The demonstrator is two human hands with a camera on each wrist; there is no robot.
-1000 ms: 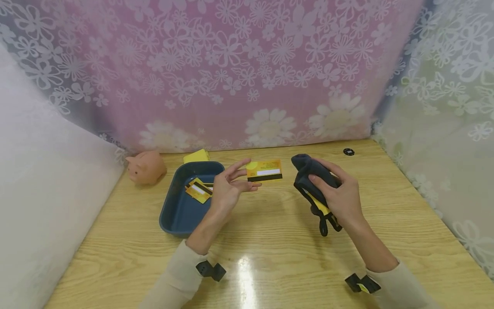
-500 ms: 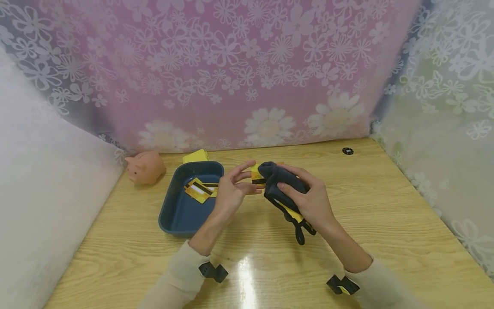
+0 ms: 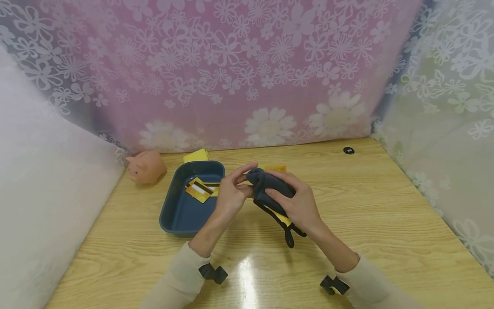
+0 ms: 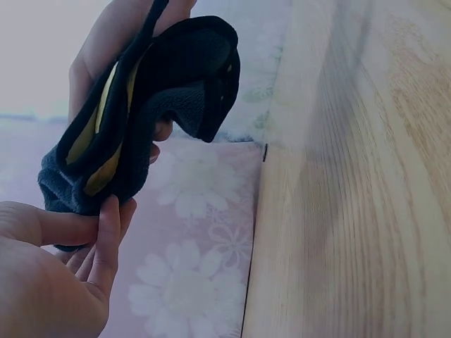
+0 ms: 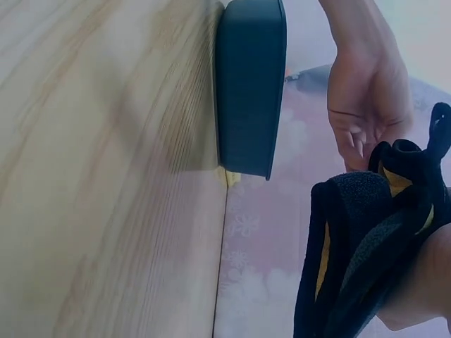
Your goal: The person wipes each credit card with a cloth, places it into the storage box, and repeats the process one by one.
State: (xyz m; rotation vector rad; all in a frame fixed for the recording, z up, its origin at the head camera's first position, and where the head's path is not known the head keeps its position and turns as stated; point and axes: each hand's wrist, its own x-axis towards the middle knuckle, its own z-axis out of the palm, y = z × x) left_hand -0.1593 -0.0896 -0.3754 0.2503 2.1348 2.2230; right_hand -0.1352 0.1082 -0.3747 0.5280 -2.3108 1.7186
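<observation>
My right hand (image 3: 302, 201) grips a folded dark blue fleecy cloth (image 3: 272, 184) with black edging, a hanging loop and yellow showing in its folds. A yellow-orange card (image 3: 275, 168) shows only as a strip behind this cloth. My left hand (image 3: 229, 195) is at the card's left end, thumb and fingers pinching, with the cloth's near end against the fingertips. In the left wrist view, the left thumb and fingers meet at the bottom of the cloth (image 4: 158, 105); the card is hidden there. The right wrist view shows the cloth's yellow-lined folds (image 5: 366, 225) beside the left hand.
A blue tray (image 3: 175, 219) left of my hands holds several yellow cards (image 3: 198, 191). Behind it lies a yellow object (image 3: 196, 156), with a pink piggy bank (image 3: 146, 167) to its left. A black chip (image 3: 349, 150) lies at the back right, near the hanging curtain.
My right hand has moved left with the cloth, up to the left hand. The cloth now covers most of the card, which was fully visible earlier. The left hand has barely moved.
</observation>
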